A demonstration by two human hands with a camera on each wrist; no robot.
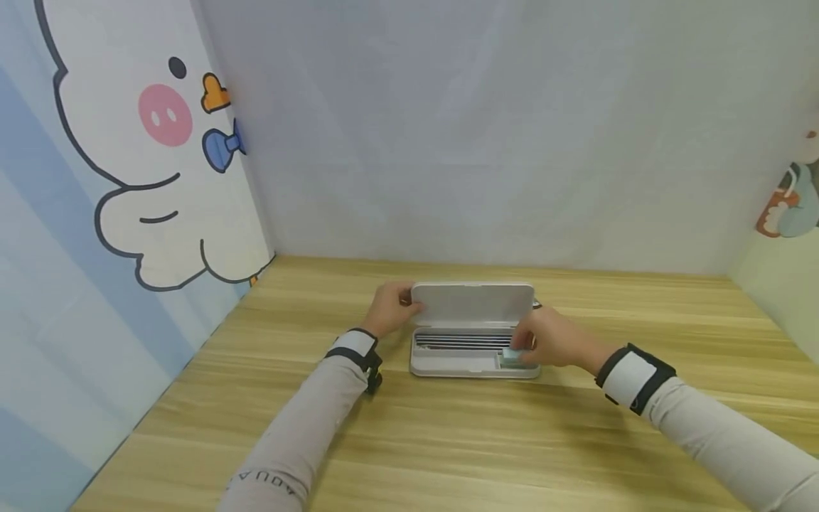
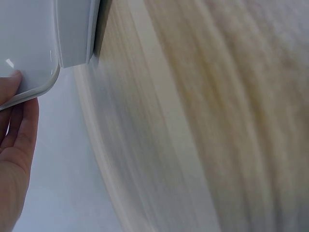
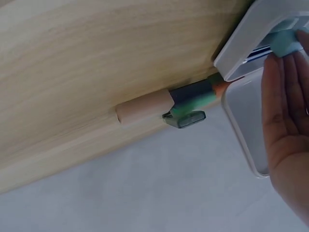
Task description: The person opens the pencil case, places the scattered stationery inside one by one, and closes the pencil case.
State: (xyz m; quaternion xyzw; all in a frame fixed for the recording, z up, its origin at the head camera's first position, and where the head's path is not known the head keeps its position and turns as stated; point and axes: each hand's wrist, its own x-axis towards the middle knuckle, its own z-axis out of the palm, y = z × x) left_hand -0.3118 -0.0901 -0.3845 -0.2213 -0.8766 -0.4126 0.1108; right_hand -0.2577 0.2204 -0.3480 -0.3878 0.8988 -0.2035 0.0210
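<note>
A white pencil case [image 1: 448, 371] stands on the table with its lid [image 1: 473, 304] raised. My left hand [image 1: 389, 309] pinches the lid's left edge, thumb on the inner face and fingers behind, as the left wrist view shows at the lid's corner [image 2: 36, 72]. Several dark pencils [image 1: 457, 341] lie side by side along the back of the case. At its right end my right hand [image 1: 555, 338] pinches a pale blue-green block, which looks like an eraser [image 3: 285, 43], between thumb and fingertips. The block is at the small right compartment; whether it touches the bottom is hidden.
Behind the case, in the right wrist view, lie a pinkish cylinder [image 3: 145, 106] with a dark and green part [image 3: 193, 96] and a small dark see-through piece [image 3: 186, 119]. The wooden table [image 1: 448, 441] ends at a pale cloth [image 1: 480, 142]; a printed cloth [image 1: 115, 235] hangs left.
</note>
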